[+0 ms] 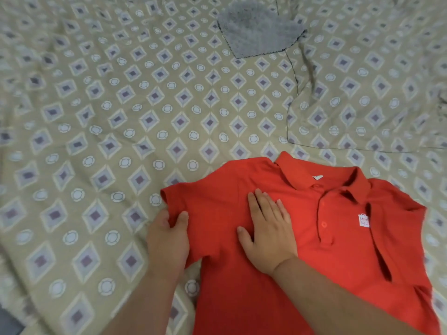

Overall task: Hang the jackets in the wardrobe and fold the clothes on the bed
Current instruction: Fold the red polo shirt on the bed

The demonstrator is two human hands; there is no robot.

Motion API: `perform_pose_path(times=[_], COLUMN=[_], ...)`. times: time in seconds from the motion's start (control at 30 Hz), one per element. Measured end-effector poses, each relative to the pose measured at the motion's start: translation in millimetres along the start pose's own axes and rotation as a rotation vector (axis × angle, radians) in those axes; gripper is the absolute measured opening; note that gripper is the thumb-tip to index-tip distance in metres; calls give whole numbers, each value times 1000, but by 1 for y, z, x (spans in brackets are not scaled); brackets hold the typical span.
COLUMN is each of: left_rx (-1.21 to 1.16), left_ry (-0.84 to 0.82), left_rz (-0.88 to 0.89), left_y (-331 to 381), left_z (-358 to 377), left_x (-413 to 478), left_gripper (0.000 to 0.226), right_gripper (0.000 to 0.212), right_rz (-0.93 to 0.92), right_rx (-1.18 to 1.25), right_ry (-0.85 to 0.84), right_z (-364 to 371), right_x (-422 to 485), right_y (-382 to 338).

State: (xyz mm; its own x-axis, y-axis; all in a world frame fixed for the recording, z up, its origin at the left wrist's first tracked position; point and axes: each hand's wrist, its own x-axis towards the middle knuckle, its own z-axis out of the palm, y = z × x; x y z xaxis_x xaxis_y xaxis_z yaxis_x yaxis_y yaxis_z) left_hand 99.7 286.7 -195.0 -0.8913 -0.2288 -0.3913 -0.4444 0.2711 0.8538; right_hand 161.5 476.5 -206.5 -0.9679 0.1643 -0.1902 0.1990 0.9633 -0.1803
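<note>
A red polo shirt (pixel 338 238) lies face up on the bed, collar toward the far side, with a small white tag on its chest. Its right side is folded in over the front. My left hand (pixel 167 240) grips the edge of the shirt's left sleeve, thumb on top of the cloth. My right hand (pixel 268 230) lies flat on the shirt's chest with straight fingers, pressing it down.
The bed is covered with a beige sheet (pixel 121 117) printed with diamonds and circles. A grey towel-like cloth (pixel 258 30) lies at the far side. A pillow (pixel 362 97) in the same print lies at the right.
</note>
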Motion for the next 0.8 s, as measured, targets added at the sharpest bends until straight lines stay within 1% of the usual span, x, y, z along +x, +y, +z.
perform_pose_path(times=[0.07,0.1,0.13,0.17,0.2,0.23,0.27,0.3,0.37,0.43,0.5,0.57,0.67,0.7,0.77,0.8], left_rx=[-16,-1,17,31,44,52,46,31,7,0,-37,-20,74,95,110,128], left_ry=[76,99,102,87,64,45,34,27,30,43,43,45,94,130,170,164], left_rz=[39,50,48,42,35,30,25,23,27,44,67,109,156,182,289,362], left_y=[1,0,0,0,-2,-6,-9,-11,-12,-10,-6,1,17,25,43,51], left_z=[-10,-15,-20,-23,-26,-27,-27,-27,-23,-23,-24,-28,-24,-19,-3,8], left_x=[4,8,10,13,15,17,19,20,22,21,16,9,-1,-6,-18,-25], left_gripper=[24,28,29,27,24,20,17,16,16,17,25,32,24,27,32,33], right_gripper=[75,69,62,58,55,56,58,61,63,64,67,70,63,60,54,53], right_rz=[18,-25,-109,-209,-289,-326,-323,-303,-277,-273,-227,-140,-43,-30,-3,21], right_rx=[42,65,73,59,24,-23,-71,-114,-164,-163,-95,22,135,164,206,223], right_ry=[29,59,88,82,27,-50,-110,-133,-144,-125,-79,-23,-7,8,56,83], right_z=[-10,-15,-17,-18,-17,-16,-12,-7,0,0,-6,-14,-21,-23,-29,-32], right_x=[2,6,13,22,33,42,51,56,60,58,48,23,-33,-51,-81,-94], right_y=[-12,-20,-30,-40,-50,-57,-61,-62,-62,-64,-63,-55,-28,-16,9,20])
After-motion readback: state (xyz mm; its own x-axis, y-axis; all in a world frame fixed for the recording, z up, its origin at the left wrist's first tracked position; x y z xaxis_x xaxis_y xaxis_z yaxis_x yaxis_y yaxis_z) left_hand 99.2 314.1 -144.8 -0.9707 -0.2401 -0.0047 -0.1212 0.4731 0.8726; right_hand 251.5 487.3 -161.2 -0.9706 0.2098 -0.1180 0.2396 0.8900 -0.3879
